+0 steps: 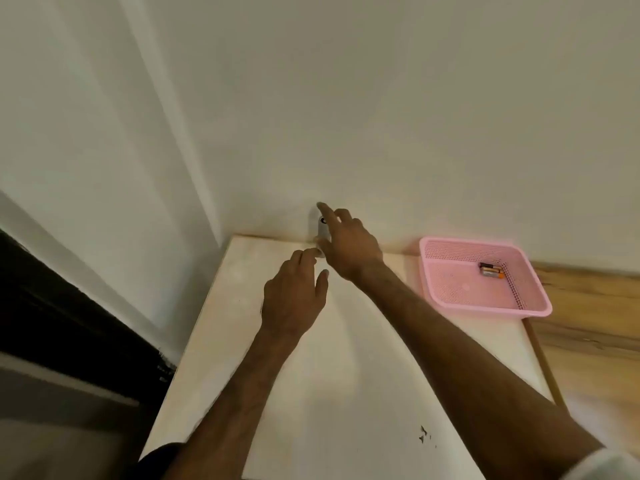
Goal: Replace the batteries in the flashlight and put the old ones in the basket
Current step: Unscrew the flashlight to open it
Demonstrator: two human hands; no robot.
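Head view shows the flashlight [322, 233] standing upright against the wall, well to the left of the pink basket [491, 307]. Batteries [491, 270] lie inside the basket near its far-right corner, so the old ones seem to be dealt with. The right hand [351, 245] lays its index finger along the flashlight's body by the dark button. I cannot tell whether its grip closes round the body, as the thumb is hidden. The left hand [294, 296] is released, with fingertips at the flashlight's base and the thumb apart. To handle the flashlight well, steady the base with the left fingers, pinch the body low, and keep it from toppling onto the surface [346, 393].
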